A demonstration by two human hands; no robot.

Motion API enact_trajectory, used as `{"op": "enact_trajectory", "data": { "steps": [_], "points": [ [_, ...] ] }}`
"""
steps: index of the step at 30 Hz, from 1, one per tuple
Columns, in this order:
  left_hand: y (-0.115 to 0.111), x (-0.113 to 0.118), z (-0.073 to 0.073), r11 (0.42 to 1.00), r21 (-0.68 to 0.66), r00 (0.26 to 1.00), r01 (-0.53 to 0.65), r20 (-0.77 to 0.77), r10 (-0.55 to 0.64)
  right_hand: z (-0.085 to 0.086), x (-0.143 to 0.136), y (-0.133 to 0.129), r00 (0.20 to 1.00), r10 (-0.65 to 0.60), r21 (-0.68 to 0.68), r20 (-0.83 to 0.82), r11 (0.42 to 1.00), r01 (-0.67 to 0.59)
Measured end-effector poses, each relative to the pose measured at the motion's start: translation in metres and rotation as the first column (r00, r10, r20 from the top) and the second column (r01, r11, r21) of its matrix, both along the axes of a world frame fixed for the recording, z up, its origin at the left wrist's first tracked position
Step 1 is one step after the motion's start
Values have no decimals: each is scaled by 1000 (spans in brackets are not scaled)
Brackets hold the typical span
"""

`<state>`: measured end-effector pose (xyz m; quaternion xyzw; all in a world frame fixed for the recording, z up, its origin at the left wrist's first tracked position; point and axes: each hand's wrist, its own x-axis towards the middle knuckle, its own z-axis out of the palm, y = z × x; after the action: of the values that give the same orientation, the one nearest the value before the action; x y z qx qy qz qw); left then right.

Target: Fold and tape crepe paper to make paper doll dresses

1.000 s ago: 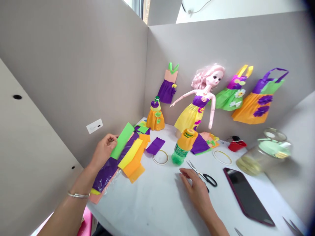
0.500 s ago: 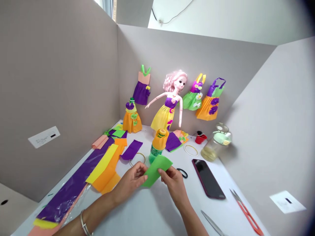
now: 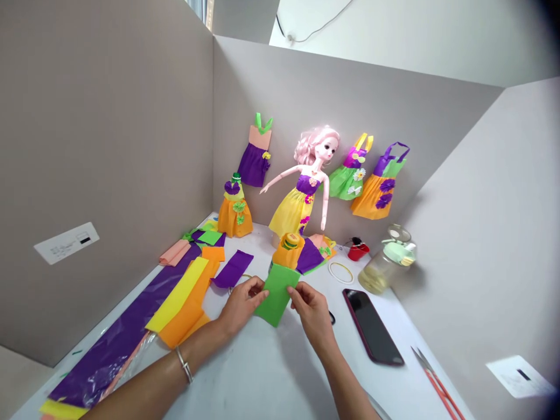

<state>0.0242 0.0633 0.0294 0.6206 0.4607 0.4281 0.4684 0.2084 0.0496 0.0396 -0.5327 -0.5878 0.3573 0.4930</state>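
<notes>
A rectangular piece of green crepe paper or fabric (image 3: 277,294) is held up between my two hands, just in front of a bottle (image 3: 287,251) with an orange wrap on its upper part. My left hand (image 3: 242,306) pinches the sheet's left edge. On the right edge, my right hand (image 3: 312,309) grips it between thumb and fingers. The sheet hides the bottle's lower part. Left of my left hand lies a purple piece (image 3: 234,269), with a ring partly hidden behind the hand. A black loop (image 3: 332,318) shows beside my right hand.
Orange (image 3: 188,315) and yellow sheets (image 3: 177,296) lie left on a purple roll (image 3: 126,332) in plastic. At right are a phone (image 3: 373,326), red-handled scissors (image 3: 437,382) and a glass jar (image 3: 380,268). A doll (image 3: 306,186) stands behind, with small dresses (image 3: 380,186) on the wall.
The green piece has been turned more upright and facing me, and it now covers the bottle's lower part. Both hands keep hold of it. The view has shifted slightly.
</notes>
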Motion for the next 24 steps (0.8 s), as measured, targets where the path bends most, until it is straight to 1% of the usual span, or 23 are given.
{"op": "enact_trajectory", "data": {
  "steps": [11, 15, 20, 22, 24],
  "points": [
    [1, 1, -1, 1000, -4, 999, -12, 38, 12, 2, -1, -1, 1000, -4, -18, -19, 1000, 4],
    [1, -4, -3, 1000, -7, 999, -6, 52, 7, 2, -2, -4, 1000, 14, -22, -21, 1000, -14],
    [13, -17, -8, 998, 10, 994, -60, 93, 59, 5, 0, -8, 999, 32, -28, -27, 999, -33],
    [19, -19, -10, 999, 10, 993, -44, 108, 43, 11, 2, -9, 998, 39, -25, -55, 999, -41],
    [25, -16, -13, 1000, 3, 994, -1, 114, 0, 18, 5, -10, 994, 49, -24, -94, 998, -52]
  ]
}}
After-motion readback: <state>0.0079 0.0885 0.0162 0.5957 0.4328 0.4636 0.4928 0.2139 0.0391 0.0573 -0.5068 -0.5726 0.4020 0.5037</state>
